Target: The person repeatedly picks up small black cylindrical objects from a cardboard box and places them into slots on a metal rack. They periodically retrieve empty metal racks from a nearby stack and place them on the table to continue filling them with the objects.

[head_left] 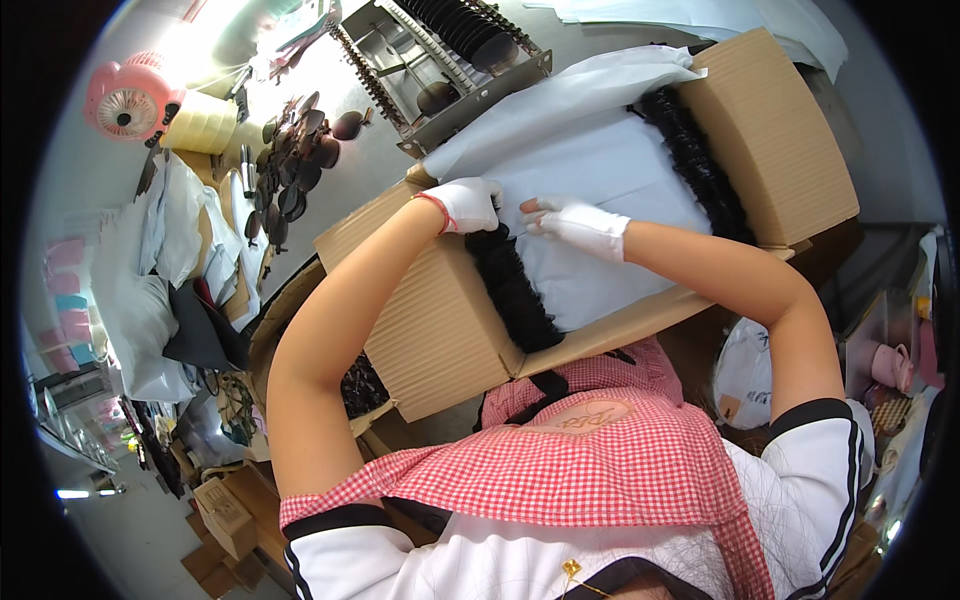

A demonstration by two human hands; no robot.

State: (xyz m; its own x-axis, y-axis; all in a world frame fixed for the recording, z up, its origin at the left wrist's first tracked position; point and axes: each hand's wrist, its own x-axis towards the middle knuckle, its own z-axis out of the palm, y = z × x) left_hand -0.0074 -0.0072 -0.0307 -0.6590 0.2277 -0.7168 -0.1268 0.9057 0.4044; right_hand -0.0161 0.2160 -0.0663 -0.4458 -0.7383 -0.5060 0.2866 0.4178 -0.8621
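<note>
An open cardboard box (440,335) is in front of me, its side flaps folded out. White lining paper (610,190) covers its middle. A row of thin black pieces (515,295) is packed along its left side, and another black row (700,160) along its right. My left hand (468,205), in a white fingerless glove, is closed at the top end of the left row; what its fingertips pinch is mostly hidden. My right hand (578,226), gloved alike, hovers over the paper just right of it, fingers stretched toward the left hand and holding nothing visible.
Beyond the box stands a metal rack (440,75) of dark lenses. A pile of loose sunglasses (300,165) lies on the table to the left. Past it are a pink fan (130,100) and a yellow roll (203,123). A white bag (745,375) sits at the right.
</note>
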